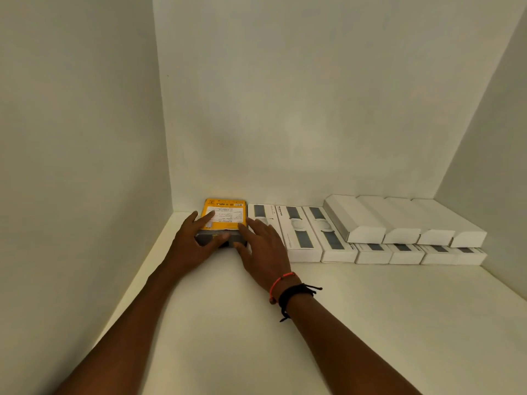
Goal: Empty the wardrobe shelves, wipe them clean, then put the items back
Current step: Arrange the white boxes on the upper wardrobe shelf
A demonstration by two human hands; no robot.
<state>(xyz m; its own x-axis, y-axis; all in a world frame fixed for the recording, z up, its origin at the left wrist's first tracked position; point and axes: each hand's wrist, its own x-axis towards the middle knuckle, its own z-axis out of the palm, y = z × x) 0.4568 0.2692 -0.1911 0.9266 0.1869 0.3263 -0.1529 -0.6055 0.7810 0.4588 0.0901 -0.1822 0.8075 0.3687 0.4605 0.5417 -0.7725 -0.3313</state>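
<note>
A yellow box with a white label lies on top of a grey box at the back left corner of the white wardrobe shelf. My left hand rests on the stack's left side, with straight fingers on the yellow box and the thumb on the grey front. My right hand presses with spread fingers against the stack's right front corner. Neither hand curls round the boxes.
A row of white boxes with grey stripes runs along the back wall to the right. Plain white boxes lie stacked on the lower ones further right. The wardrobe's side walls close in on left and right.
</note>
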